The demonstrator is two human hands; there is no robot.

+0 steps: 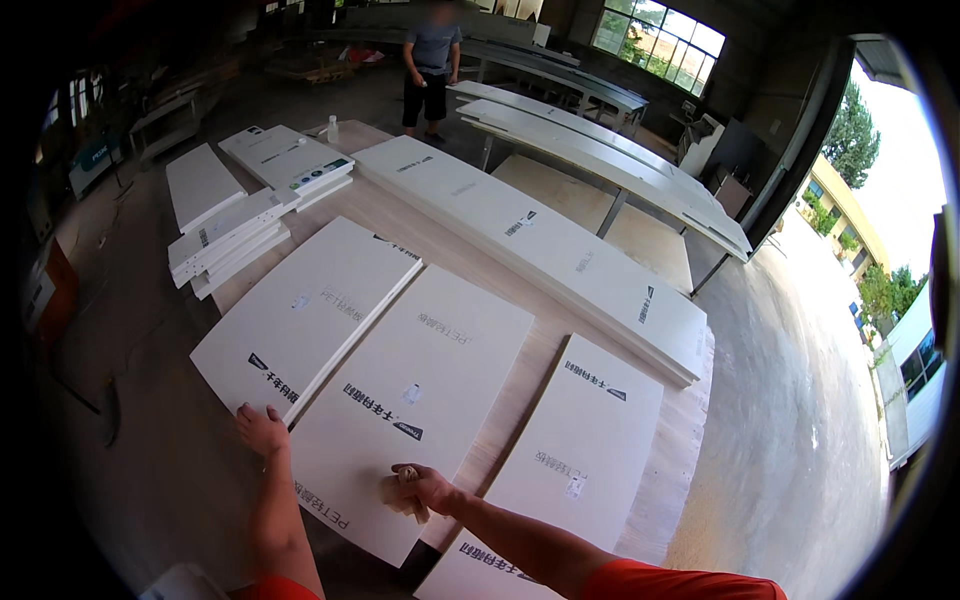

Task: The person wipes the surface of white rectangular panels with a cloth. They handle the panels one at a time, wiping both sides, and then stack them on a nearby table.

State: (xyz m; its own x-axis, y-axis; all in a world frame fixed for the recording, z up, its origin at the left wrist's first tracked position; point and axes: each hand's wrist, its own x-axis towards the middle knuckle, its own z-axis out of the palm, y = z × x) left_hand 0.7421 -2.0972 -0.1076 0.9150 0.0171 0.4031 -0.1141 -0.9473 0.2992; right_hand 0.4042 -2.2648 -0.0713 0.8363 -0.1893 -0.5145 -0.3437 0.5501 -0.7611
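Three white printed panels lie near me: a left panel, a middle panel and a right panel. My left hand is at the near edge of the left panel, its fingertips apart and touching the board near its corner. In my right hand is a crumpled beige cloth, pressed against the near part of the middle panel. The left panel's edge overlaps or stands slightly above the middle one; which, I cannot tell. A small pale label is on the middle panel.
A long stack of white boards crosses behind the panels on the wooden table. Shorter board stacks lie at the left, near a small bottle. Another person stands beyond, beside a long bench of boards.
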